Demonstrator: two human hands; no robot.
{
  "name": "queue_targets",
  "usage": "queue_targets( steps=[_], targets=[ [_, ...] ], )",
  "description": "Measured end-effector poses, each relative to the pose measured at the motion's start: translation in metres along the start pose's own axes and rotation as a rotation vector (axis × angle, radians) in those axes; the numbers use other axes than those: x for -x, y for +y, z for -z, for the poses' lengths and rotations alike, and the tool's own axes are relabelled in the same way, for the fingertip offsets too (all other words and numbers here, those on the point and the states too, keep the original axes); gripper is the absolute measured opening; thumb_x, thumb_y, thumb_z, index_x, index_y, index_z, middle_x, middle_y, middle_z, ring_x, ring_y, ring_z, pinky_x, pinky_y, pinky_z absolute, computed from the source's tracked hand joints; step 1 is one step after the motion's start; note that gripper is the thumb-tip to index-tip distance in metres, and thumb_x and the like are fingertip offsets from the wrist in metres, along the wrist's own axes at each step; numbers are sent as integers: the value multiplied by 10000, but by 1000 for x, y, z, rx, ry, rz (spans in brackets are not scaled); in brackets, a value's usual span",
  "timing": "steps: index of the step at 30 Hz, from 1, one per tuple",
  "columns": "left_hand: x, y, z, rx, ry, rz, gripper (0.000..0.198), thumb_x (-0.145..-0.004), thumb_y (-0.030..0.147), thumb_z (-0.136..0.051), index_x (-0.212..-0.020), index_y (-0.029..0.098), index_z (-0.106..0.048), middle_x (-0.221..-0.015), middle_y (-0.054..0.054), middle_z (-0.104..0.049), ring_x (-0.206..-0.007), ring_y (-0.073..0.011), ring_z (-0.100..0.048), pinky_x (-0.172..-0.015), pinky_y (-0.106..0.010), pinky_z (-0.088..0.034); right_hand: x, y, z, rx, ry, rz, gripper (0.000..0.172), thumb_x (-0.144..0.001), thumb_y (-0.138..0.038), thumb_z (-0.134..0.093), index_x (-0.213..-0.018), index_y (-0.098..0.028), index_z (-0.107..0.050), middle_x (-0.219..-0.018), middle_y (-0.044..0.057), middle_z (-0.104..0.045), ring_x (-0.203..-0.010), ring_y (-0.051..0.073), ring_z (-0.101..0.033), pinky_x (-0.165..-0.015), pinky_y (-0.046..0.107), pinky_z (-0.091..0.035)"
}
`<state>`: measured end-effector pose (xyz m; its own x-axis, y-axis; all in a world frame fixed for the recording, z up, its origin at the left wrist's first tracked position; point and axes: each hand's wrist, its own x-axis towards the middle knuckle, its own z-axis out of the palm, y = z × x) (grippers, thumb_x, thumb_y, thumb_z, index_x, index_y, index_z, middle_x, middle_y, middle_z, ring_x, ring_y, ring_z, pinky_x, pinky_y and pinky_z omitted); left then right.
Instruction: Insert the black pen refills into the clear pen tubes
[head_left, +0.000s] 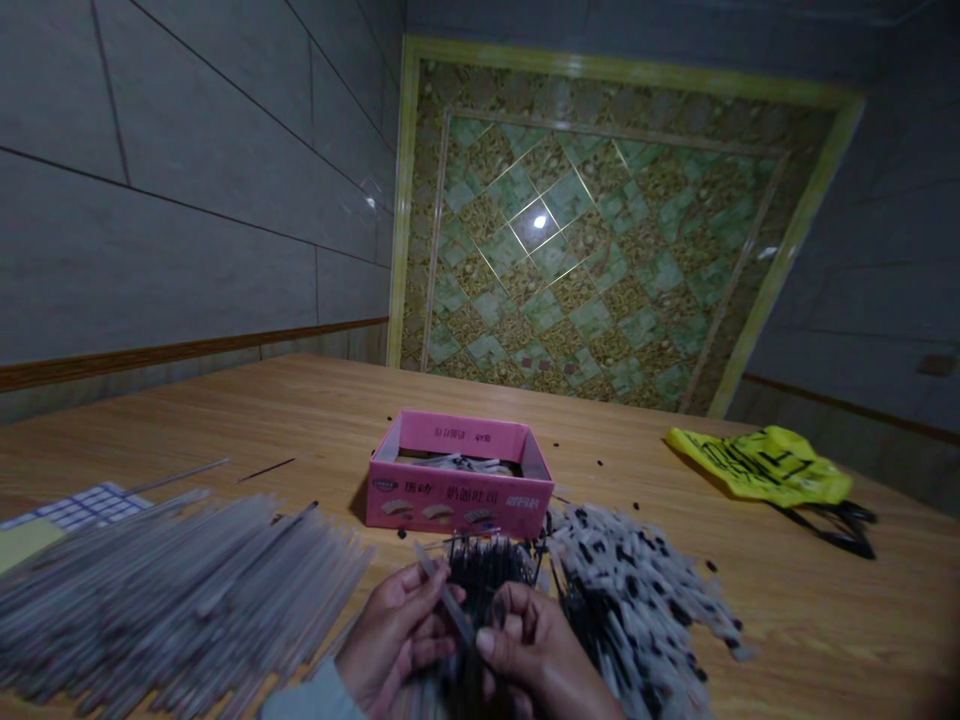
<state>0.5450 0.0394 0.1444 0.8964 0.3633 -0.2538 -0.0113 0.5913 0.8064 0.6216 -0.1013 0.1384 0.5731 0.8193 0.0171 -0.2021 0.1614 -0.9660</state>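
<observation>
My left hand point(401, 625) is closed around a clear thin plastic tube point(450, 605), which slants down toward my right hand point(540, 645). The fingers of my right hand pinch at the tube's lower end, and blur hides whether a second piece is in them. Just behind my hands lies a bundle of thin black sticks point(487, 562). A wide pile of long clear tubes point(172, 590) spreads to the left. On the right is a heap of whitish pieces with black ends point(637, 590).
A pink open box point(457, 500) with whitish pieces inside stands behind the bundle. A yellow plastic bag point(757, 465) lies at the far right, and a checked cloth point(86, 505) at the left. Small black bits are scattered on the wooden table point(622, 520). Walls surround the table.
</observation>
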Motion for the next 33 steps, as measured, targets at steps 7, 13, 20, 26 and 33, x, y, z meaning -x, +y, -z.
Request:
queue_targets(
  steps=[7,13,20,26,33],
  targets=[
    [2,-5,-3,128,-82,118,171,-693,216,-694,-749,117,-565,-643,-64,-699,-489,-113,-641,-467,-177,-527,-2,2,3,-74,35,64,427,-678,-504,-690,-721,-168,-429,-442,-25,-575,-233,37,-396,-260,114,-282],
    [-4,1,3,482,99,185,155,-848,71,-449,-802,83,-597,-628,-88,-717,-516,-131,-674,-464,-159,-546,2,-25,24,121,282,174,340,-754,-448,-639,-835,-146,-506,-587,-8,-594,-371,52,-452,-366,149,-341],
    [-3,3,5,554,66,165,238,-881,92,-370,-802,88,-595,-640,-123,-724,-533,-163,-685,-446,-181,-558,4,-38,74,896,631,342,143,-770,-287,-558,-794,-166,-630,-795,52,-656,-774,214,-589,-656,275,-437],
    [-1,4,1,532,89,145,205,-874,74,-380,-816,91,-576,-626,-97,-721,-523,-150,-681,-445,-176,-558,6,-26,83,1450,619,225,203,-739,-117,-502,-823,-194,-669,-830,49,-641,-831,204,-561,-724,265,-389],
    [-3,4,3,517,80,136,188,-871,65,-381,-836,86,-565,-643,-95,-721,-526,-146,-681,-455,-177,-562,4,-19,78,1575,513,160,160,-752,-133,-525,-731,-209,-663,-750,34,-624,-773,185,-543,-643,240,-337]
  ],
)
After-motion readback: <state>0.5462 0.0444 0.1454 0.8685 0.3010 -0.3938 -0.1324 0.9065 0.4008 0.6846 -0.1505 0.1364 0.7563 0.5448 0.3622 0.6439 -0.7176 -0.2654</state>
